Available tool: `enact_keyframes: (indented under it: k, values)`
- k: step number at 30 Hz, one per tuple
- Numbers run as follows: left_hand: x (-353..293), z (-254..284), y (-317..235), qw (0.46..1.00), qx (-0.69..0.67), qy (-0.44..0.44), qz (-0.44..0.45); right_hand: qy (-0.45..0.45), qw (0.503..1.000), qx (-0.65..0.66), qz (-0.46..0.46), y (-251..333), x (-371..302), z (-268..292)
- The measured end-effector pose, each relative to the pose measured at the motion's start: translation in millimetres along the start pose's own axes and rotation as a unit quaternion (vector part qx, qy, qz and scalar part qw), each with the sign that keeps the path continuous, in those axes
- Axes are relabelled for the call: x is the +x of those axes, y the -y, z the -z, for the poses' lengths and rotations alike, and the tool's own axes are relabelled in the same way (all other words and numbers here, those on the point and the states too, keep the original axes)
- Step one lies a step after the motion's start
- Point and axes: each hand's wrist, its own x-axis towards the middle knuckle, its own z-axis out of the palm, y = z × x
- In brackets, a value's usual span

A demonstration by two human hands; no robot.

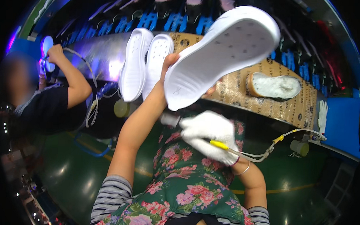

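Note:
A white foam shoe sole [225,54] is held up in front of me, its hollow side with small round marks facing me. My left hand [170,68] is bare and closed around the sole's edge; the thumb shows at one side and fingertips peek out at the other. In a white knit glove, my right hand [211,133] grips a hose-fed hand tool [171,119] with a grey blunt end, just below the sole's heel and apart from it. A yellow fitting [219,145] on its hose shows at the palm.
Two white soles [135,65] [158,58] lie left on the bench. Taped brown cardboard [236,88] carries a pad crusted with white [277,86]. Blue clips [175,22] line a dark rack behind. A white glove [322,116] lies right. A co-worker [50,84] handles a sole at left.

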Motion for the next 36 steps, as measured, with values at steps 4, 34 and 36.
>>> enact_keyframes:
  k: [4, 34, 36]
  values:
    - [-11.7, -5.7, 5.6, 0.998, 0.004, -0.054, -0.014, -0.135, 0.989, -0.009, -0.052, -16.8, 1.4, -3.6]
    - [265.6, -210.8, -36.4, 0.986, 0.040, 0.016, -0.159, -0.463, 0.787, 0.366, -0.179, -5.7, -95.9, 78.0]
    - [321.6, -187.2, -84.2, 0.986, 0.065, -0.025, -0.151, -0.421, 0.792, 0.390, -0.208, -18.7, -76.5, 55.9]
